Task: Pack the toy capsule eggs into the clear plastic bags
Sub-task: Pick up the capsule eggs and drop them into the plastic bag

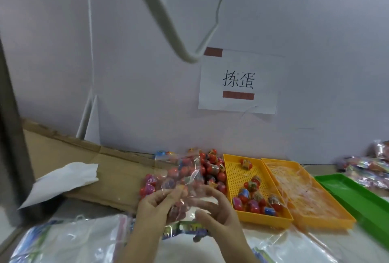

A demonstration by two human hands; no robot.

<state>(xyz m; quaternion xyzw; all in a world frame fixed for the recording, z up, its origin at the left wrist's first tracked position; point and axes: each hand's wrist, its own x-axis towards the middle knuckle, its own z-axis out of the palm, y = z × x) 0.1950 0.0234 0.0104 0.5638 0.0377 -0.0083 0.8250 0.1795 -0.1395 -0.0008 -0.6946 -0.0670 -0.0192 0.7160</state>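
- My left hand (155,206) holds a thin clear plastic bag (187,170) by its near edge, with the thumb and first fingers (175,192) pinched on the film.
- My right hand (219,210) sits at 3 o'clock of the left one. Its fingers are curled round the bag's lower right part.
- The bag stands up between both hands, above the pale bench (347,241).
- Red shapes show through the blurred film. I cannot tell whether they lie inside the bag or behind it.
- A loose heap of red and many-coloured toy capsule eggs (214,164) lies at 12 o'clock of my hands, by the foot of the wall.
- The heap touches the left rim of a yellow perforated plastic tray (231,174) at 2 o'clock.
- That tray carries more eggs, most of them bunched at its near end and one alone at the far end.
- An orange plastic tray (328,220) lies against its right side and holds crumpled clear film.
- A green plastic tray (357,195) lies further out at 3 o'clock.
- A flat brown cardboard sheet (84,157) lies at 10 o'clock, with a folded white sheet (67,176) on it.
- Flat clear bags with printed tops (63,241) lie at 7 o'clock.
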